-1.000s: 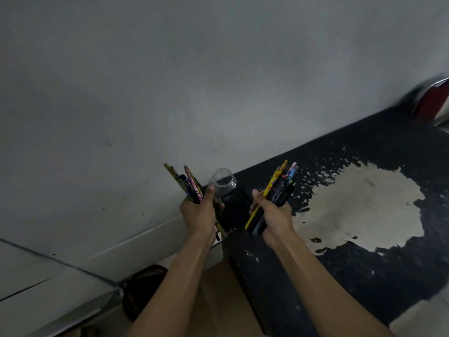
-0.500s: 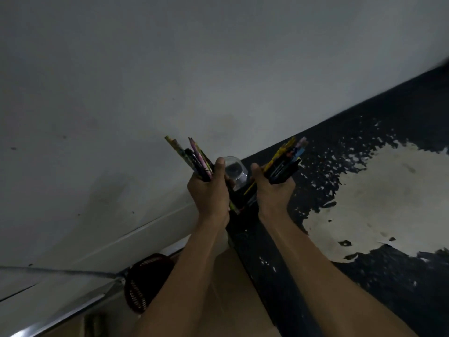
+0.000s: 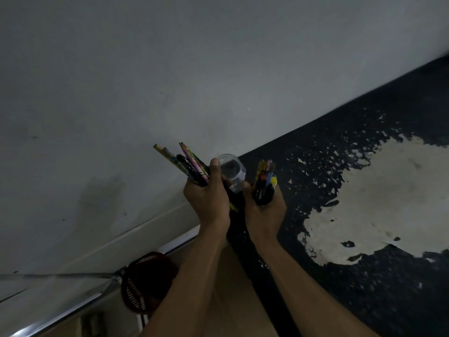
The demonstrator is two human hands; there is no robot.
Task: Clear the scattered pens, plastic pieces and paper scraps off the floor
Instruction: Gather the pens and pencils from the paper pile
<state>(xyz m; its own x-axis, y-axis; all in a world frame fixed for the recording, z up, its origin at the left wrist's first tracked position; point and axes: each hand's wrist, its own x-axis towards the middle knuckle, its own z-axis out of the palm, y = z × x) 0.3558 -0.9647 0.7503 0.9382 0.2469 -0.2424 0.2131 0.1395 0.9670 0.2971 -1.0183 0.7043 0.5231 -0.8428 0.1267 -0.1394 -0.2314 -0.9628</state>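
Observation:
My left hand (image 3: 209,198) grips a fanned bundle of coloured pencils and pens (image 3: 181,161) that point up and to the left. My right hand (image 3: 264,210) grips a second, tighter bundle of pens (image 3: 264,181), standing nearly upright. Between the two hands a clear plastic jar (image 3: 232,171) stands at the corner of a dark table top (image 3: 364,288), close to the wall. My left thumb reaches up beside the jar's rim. Both hands hover over the table's left edge.
A grey wall (image 3: 170,69) fills the upper view. The dark table top has a large pale patch of worn-off coating (image 3: 379,203). A dark red mesh basket (image 3: 145,283) sits low on the left, below the table edge, beside a metal rail (image 3: 73,305).
Both hands have moved closer to the jar. The right bundle has tipped from a slant to nearly upright. The view has shifted slightly to the left.

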